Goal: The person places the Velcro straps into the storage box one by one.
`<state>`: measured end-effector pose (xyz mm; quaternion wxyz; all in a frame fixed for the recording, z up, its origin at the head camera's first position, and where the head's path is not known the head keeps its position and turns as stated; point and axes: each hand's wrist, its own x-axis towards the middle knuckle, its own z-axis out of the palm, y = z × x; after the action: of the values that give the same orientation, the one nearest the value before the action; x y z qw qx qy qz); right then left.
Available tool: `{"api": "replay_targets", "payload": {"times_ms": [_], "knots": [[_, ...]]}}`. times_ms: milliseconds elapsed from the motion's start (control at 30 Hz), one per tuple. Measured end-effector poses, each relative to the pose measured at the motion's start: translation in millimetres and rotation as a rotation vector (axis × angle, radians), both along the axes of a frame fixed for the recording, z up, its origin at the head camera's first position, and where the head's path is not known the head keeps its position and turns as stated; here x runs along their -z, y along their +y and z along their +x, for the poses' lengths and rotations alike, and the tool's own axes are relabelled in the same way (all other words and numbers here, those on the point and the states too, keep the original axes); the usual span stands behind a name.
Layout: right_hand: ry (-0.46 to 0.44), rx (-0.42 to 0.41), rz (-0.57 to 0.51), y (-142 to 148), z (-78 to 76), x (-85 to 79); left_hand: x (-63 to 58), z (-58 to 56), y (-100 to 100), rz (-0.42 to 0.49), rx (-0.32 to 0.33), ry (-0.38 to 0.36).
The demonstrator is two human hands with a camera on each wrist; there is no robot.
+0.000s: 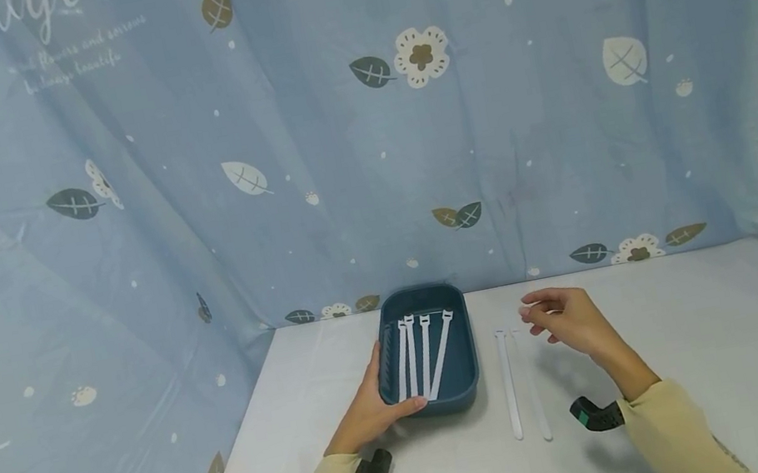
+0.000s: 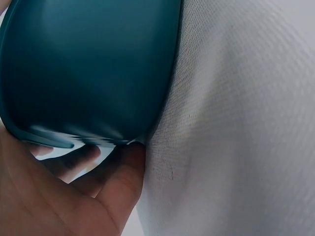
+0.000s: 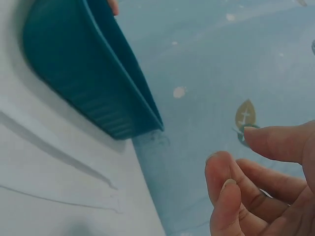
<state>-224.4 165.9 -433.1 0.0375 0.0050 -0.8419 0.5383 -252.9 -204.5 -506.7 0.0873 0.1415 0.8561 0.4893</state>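
Observation:
My left hand grips the near left corner of a dark teal plastic basket, thumb over the front rim and fingers along the left side. In the left wrist view, fingers touch the outside of the basket wall. Several white cable straps with slotted heads lie lengthwise in the basket. Two more, a left strap and a right strap, lie side by side on the table. My right hand hovers above their far ends, holding nothing, its thumb apart from its bent fingers.
A white-covered table carries everything. Behind it and to the left hangs a blue curtain printed with leaves and flowers. Black wrist devices, one on the left wrist and one on the right wrist, stick out over the table.

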Motion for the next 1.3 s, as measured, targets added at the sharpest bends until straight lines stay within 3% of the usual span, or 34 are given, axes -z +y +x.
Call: {"api": "replay_targets", "payload": {"times_ms": [233,767,1300], "knots": [[-0.052,0.035,0.021,1,0.7,11.7,1.6,-1.3,0,0.006,0.017,0.017],[-0.062,0.029,0.033,4,-1.4,38.0,3.3,-3.0,-1,0.004,0.020,0.024],[-0.101,0.018,0.068,-1,-1.4,47.2,0.7,-1.1,1,-0.003,-0.003,-0.003]]}}
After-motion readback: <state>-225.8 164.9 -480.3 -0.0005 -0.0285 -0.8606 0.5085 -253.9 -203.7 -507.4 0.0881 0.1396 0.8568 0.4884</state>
